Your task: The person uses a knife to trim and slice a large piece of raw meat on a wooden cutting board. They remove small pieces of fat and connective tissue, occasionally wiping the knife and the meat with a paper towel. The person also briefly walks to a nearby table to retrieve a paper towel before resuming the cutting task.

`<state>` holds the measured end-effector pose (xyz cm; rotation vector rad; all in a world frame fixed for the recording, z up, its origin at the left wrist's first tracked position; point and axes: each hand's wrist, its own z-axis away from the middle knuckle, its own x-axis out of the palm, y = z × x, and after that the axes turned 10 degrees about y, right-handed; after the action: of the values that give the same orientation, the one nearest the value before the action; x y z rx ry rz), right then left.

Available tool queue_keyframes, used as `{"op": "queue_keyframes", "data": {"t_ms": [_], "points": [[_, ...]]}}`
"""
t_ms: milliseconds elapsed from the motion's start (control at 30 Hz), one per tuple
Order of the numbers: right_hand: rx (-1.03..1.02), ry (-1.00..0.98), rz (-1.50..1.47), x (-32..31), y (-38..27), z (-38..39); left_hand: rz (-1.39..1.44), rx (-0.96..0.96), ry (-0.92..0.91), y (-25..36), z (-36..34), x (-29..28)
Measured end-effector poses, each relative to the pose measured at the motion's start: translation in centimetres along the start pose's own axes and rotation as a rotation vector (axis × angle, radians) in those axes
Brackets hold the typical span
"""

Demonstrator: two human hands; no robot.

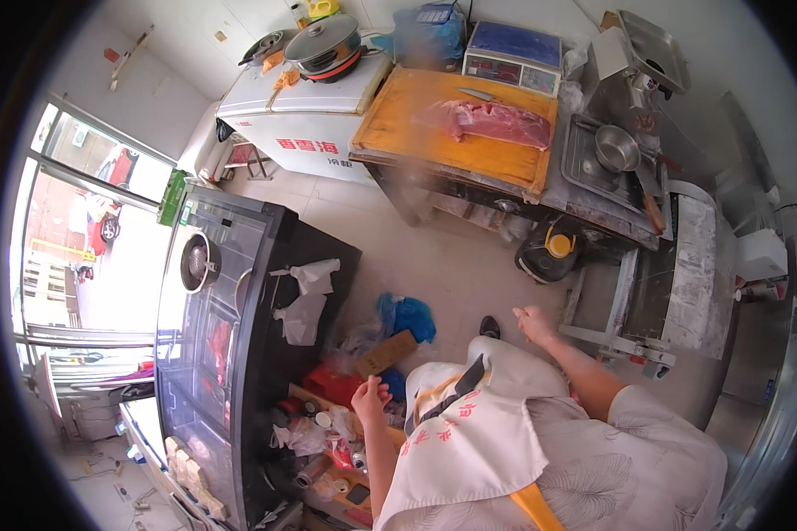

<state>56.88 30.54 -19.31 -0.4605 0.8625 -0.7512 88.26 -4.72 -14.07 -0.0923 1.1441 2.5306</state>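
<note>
My left hand (371, 396) hangs in the air beside my apron (469, 451), its fingers curled in with nothing visible in them. Further right, my right hand (535, 325) is loosely fisted above the floor, and no object shows in it. Both hands are well apart from the worktable. On that table a long slab of raw meat (498, 125) lies on a yellow wooden cutting board (416, 119). A knife (475, 93) rests at the far side of the board, behind the meat.
A digital scale (514, 53) stands behind the board; a metal pot (617, 148) sits on a tray to its right, near a meat grinder (642, 93). A white chest freezer (305, 146) bears a lidded electric pan (321, 46). A glass display case (212, 310) stands left, beside cluttered shelving.
</note>
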Motion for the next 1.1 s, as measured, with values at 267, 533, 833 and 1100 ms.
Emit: {"op": "queue_keyframes", "data": {"t_ms": [267,533,833,1100], "points": [[-0.046,0.091,-0.259,-5.5,-4.7,-4.2,-0.326,0.277,-0.325,10.1,0.3,19.4],[0.067,0.179,-0.368,-5.2,-6.3,-8.5,-0.46,0.545,-0.554,22.2,-2.1,41.8],[0.034,0.324,-0.324,-7.4,-21.0,-14.1,-0.397,0.678,-0.461,27.9,-8.7,62.7],[0.134,0.322,-0.336,-9.4,-27.0,-16.1,-0.143,0.068,-0.471,30.7,-8.5,66.6]]}}
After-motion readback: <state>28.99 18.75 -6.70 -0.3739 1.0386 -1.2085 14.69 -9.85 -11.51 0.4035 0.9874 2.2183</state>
